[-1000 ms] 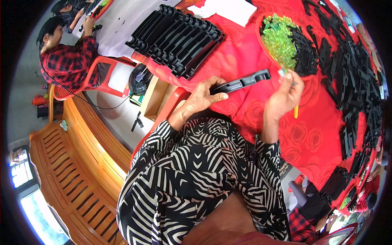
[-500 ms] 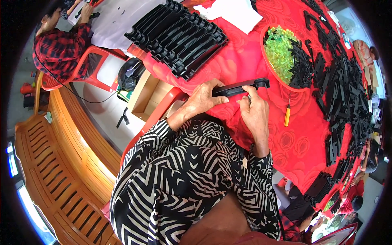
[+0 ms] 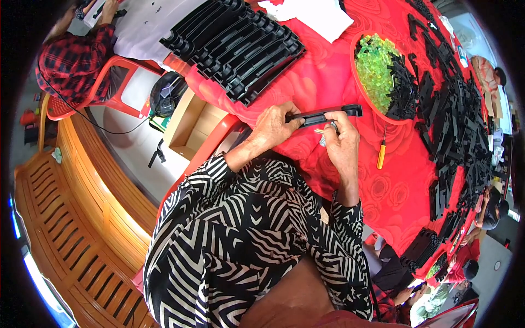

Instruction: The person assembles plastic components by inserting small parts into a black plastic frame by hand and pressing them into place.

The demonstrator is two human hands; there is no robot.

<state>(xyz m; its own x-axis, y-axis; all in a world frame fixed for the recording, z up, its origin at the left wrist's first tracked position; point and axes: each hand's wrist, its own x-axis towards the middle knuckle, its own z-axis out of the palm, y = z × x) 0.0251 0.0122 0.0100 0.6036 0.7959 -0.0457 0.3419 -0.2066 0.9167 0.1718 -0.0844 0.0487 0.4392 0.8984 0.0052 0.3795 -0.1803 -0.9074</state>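
Observation:
Between my two hands I hold a long black plastic part (image 3: 318, 118) above the red cloth. My left hand (image 3: 275, 126) pinches its left end between thumb and fingers. My right hand (image 3: 342, 139) grips it nearer the right end, which has a rounded tip sticking out past my fingers. Under my right fingers a small pale, shiny bit shows, too small to name. Beyond my left hand lies a row of similar black plastic parts (image 3: 235, 52), stacked side by side. To the right of my right hand rests a screwdriver (image 3: 381, 156) with a yellow handle.
A red basin (image 3: 358, 82) holds green-yellow translucent pieces (image 3: 377, 68) and small black parts. Many loose black parts (image 3: 456, 131) cover the table's right side. White paper (image 3: 322, 19) lies at the back. A wooden bench (image 3: 82, 240) stands left, an open box (image 3: 188, 126) nearer. Other people sit around.
My left thumb has shifted along the black part and my right fingers have curled closer over it. The view has moved slightly. A pale bit now shows by my right fingers.

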